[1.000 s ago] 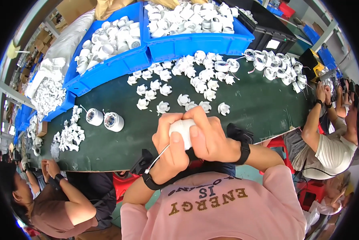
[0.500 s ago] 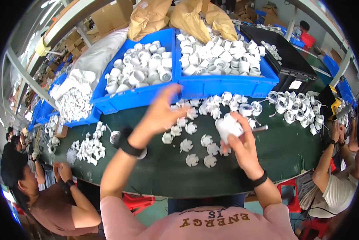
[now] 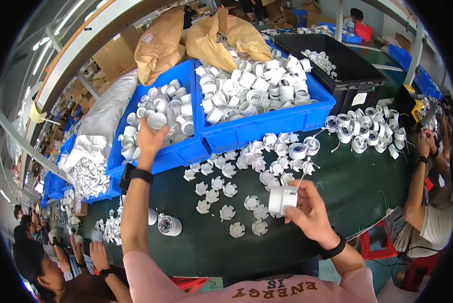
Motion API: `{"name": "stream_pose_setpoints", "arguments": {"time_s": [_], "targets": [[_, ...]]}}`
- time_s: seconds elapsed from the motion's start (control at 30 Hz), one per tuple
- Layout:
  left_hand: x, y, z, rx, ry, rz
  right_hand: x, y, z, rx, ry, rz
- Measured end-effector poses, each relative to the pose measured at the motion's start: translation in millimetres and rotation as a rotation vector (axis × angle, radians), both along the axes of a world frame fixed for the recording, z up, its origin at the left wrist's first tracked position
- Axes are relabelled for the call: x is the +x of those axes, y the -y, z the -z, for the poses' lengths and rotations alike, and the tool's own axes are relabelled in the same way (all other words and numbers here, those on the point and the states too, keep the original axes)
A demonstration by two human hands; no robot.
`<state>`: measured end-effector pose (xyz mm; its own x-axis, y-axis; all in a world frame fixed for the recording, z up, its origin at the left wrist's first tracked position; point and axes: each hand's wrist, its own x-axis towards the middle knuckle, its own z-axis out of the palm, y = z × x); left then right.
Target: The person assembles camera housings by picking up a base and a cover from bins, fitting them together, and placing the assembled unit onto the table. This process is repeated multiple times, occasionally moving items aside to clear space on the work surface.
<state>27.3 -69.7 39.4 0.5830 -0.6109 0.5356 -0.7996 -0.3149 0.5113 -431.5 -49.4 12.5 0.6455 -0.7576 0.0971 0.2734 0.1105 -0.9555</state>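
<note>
Item 1. Left hand (image 3: 150, 137): a second ago it was clasped with the other hand around one white piece at the chest; it now reaches out over the left blue plastic bin (image 3: 186, 151), fingers curled on a round white plastic cap (image 3: 157, 120) at the top of the heap. The grasp looks closed, though the fingertips are partly hidden.

Item 2. Right hand (image 3: 307, 212): has stayed near the body, fingers wrapped around a white cylindrical plastic housing (image 3: 282, 199) with a thin white wire (image 3: 302, 177) rising from it, held just above the dark green worktop (image 3: 358, 192).

Reading: the hands have parted, which suggests the held housing is ready for its next part, drawn from the bin.

Item 3. Surroundings: small white clover-shaped plastic inserts (image 3: 226, 189) scattered on the worktop between the hands; a second blue plastic bin of white rings (image 3: 267, 118) on the right; a black tray (image 3: 347, 70) beyond; finished wired housings (image 3: 363, 131) far right; other people's hands at both sides.
</note>
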Motion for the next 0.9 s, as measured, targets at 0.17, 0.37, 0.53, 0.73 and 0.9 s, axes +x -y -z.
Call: {"name": "stream_pose_setpoints", "arguments": {"time_s": [0.17,0.37,0.53,0.73,0.9], "targets": [[-173.4,-86.1,-38.4,0.208,-0.306,0.796,22.4,-0.3,-30.6,-0.193,0.127,-0.086],[-244.6,-153.9,-21.3,0.427,-1.201,0.850,4.7,-11.7,-55.1,-0.817,-0.113,-0.441],[-299.0,-193.8,22.5,-0.019,-1.097,0.864,-21.5,-39.8,-39.8,-0.645,-0.202,-0.369],[-340.5,-204.1,35.6,-0.196,-1.206,0.575,-31.2,-64.4,-19.5,-0.392,-0.166,-0.341],[-349.3,-202.6,38.2,-0.334,-1.153,0.577,-30.7,-69.0,-14.4,-0.666,-0.145,-0.285]]}}
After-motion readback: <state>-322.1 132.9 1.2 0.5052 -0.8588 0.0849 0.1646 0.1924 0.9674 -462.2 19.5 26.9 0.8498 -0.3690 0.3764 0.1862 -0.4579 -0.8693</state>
